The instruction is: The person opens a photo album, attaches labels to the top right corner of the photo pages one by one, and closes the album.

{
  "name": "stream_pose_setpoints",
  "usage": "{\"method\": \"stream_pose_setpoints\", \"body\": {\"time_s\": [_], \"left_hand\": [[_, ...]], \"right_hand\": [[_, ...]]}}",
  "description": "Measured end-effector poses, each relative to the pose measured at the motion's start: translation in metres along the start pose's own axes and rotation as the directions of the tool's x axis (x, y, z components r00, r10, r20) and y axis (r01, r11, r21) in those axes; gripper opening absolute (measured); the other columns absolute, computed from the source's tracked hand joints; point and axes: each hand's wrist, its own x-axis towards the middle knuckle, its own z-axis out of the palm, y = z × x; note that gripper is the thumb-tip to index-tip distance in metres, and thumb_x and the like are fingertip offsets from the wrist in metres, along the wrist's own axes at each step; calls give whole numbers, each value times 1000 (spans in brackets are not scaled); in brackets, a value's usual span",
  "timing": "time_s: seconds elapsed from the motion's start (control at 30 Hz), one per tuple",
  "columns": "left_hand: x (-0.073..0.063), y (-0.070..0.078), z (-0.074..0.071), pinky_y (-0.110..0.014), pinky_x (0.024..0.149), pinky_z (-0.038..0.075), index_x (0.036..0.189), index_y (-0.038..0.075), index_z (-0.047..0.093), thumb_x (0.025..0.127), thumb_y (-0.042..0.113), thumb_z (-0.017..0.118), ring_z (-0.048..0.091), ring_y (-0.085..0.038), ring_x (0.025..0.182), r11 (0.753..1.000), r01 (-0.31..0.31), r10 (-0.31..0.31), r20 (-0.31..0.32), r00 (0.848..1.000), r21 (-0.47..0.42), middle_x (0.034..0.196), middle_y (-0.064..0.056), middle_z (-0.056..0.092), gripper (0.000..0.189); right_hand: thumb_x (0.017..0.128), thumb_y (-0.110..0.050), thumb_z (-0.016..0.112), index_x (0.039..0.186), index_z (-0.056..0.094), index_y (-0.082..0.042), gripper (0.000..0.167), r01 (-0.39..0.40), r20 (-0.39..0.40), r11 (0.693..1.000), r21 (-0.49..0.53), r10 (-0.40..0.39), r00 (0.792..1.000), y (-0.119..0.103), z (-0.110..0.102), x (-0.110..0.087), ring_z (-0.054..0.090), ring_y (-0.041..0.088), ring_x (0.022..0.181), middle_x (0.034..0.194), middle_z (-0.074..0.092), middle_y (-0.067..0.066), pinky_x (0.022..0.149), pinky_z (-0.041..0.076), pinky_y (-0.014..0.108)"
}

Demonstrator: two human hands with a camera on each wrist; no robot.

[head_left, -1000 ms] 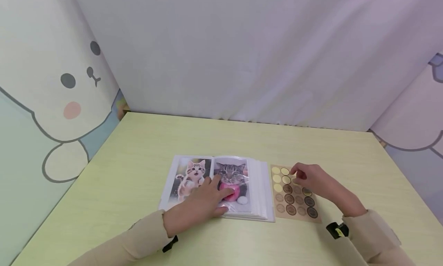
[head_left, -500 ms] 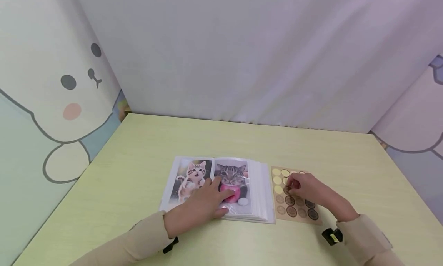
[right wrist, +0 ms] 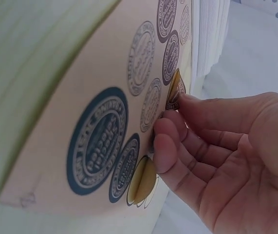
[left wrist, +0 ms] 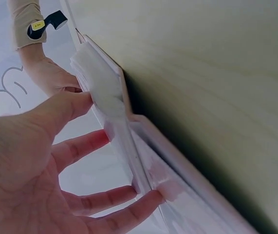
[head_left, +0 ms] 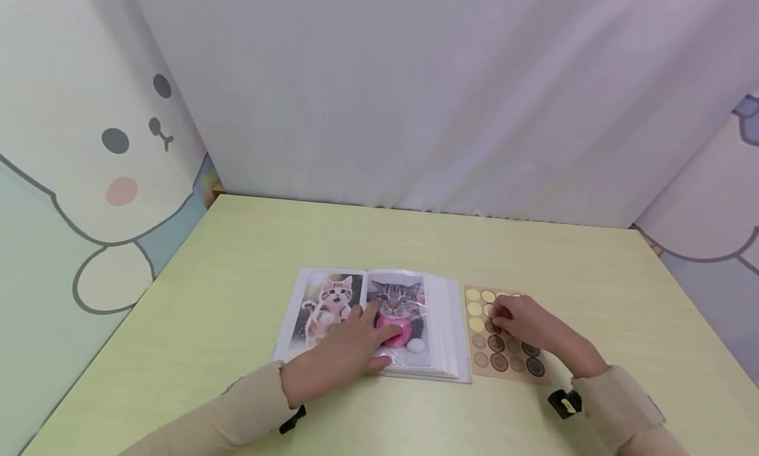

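L hand (head_left: 342, 352), fingers spread, is resting on open wht cat-photo album (head_left: 454, 350); R hand (head_left: 530, 324) is pinching part-lifted round brn sticker (right wrist: 176, 92) on tan rect paper sheet (right wrist: 102, 73) lying beside album.

My head camera looks forward and down across the counter (head_left: 255, 245). Close in, the left wrist's looks past my left hand (left wrist: 44, 168) along the album (left wrist: 102, 80), the right's past my right hand (right wrist: 233, 153) at the sheet (right wrist: 107, 73); all three share the album.
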Motion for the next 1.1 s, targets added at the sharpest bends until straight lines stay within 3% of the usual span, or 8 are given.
{"method": "stream_pose_setpoints", "body": {"time_s": [0.47,0.9,1.1], "left_hand": [[1,-1,-1,-33,56,53,124,26,58,84,40,66,52,-28,96,1000,-16,16,-10,1000,9,124,-16,48,44],[1,-2,2,-35,56,54,124,27,57,83,42,66,53,-29,96,1000,-12,13,-19,1000,24,124,-17,47,45],[1,-3,3,-38,62,55,128,27,55,84,43,64,52,-31,103,1000,-2,2,7,1000,1,129,-18,45,48]], "right_hand": [[91,-3,54,87,55,-3,4,-1,28,1000,26,0,1000,-3,-3,2,44,11,65,75,54,1,54,39,22],[94,-5,50,89,51,-2,5,-35,78,997,65,30,997,-7,-9,4,45,13,63,74,52,3,52,39,24],[92,-4,53,88,51,-6,5,11,59,999,39,-13,998,-12,-16,8,45,13,66,75,53,2,55,39,24]]}}
